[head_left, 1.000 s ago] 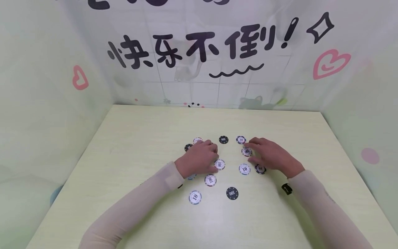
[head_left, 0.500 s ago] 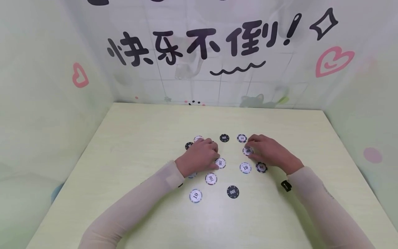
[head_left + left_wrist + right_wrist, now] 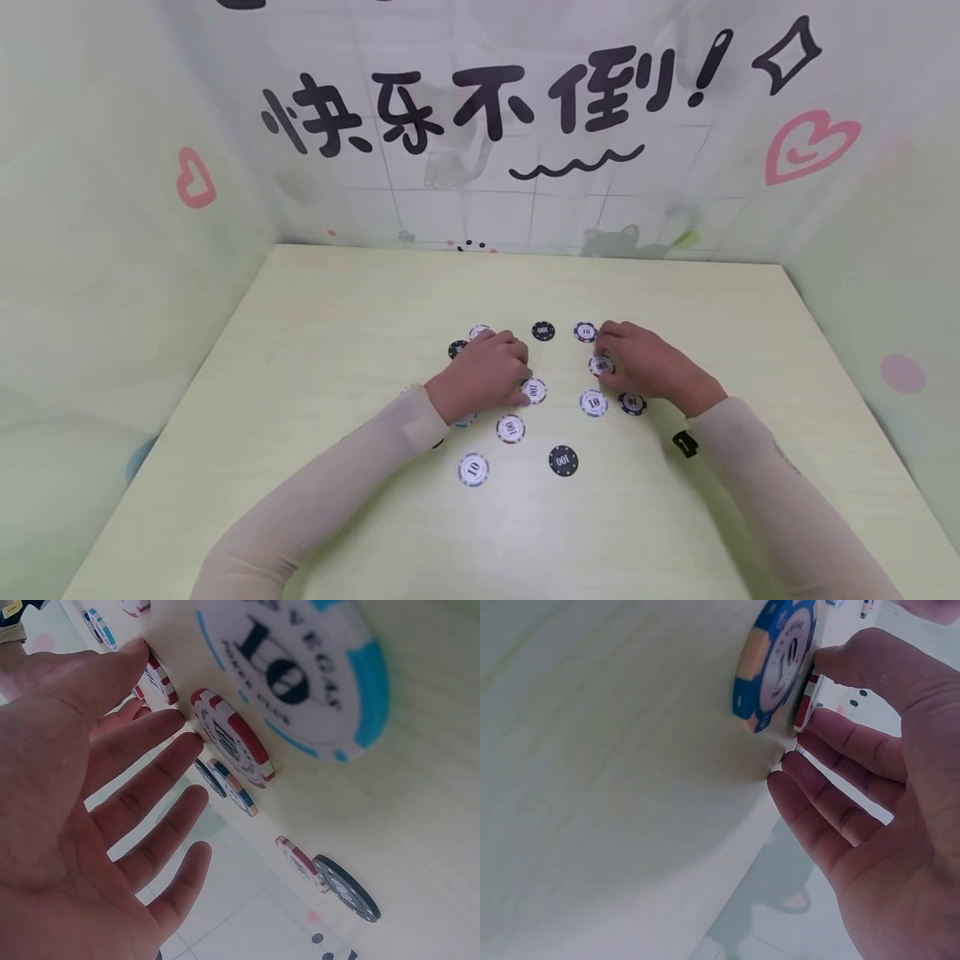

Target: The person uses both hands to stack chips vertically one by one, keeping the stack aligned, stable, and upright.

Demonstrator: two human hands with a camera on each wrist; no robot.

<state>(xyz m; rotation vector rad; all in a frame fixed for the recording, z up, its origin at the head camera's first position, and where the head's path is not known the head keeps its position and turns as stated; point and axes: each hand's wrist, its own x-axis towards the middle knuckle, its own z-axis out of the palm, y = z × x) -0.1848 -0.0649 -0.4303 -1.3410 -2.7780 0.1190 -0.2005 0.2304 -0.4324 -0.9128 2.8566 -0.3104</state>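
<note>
Round poker chips lie flat on the pale table. My left hand (image 3: 483, 375) rests low over several of them, its thumb and index fingertip at opposite edges of a white poker chip (image 3: 534, 391) marked 100. In the left wrist view that red-and-white edge shows between thumb and index finger, the other fingers spread apart. My right hand (image 3: 648, 367) pinches another white chip (image 3: 601, 366) marked 100; its red-edged rim (image 3: 807, 706) shows between thumb and fingers in the right wrist view. A blue-and-cream chip (image 3: 781, 664) marked 10 lies just beside that hand.
Nearby lie a white chip (image 3: 511, 429) marked 100, a light-blue-edged 10 chip (image 3: 473, 470), black chips (image 3: 563, 461) (image 3: 543, 331) and a dark blue 10 chip (image 3: 632, 404). Some chips sit partly under my left hand. A printed curtain (image 3: 465, 192) stands behind the table.
My right thumb and fingers have closed in on the white 100 chip, which has shifted slightly. The left hand stays in place at its chip. The head view has tilted a little.
</note>
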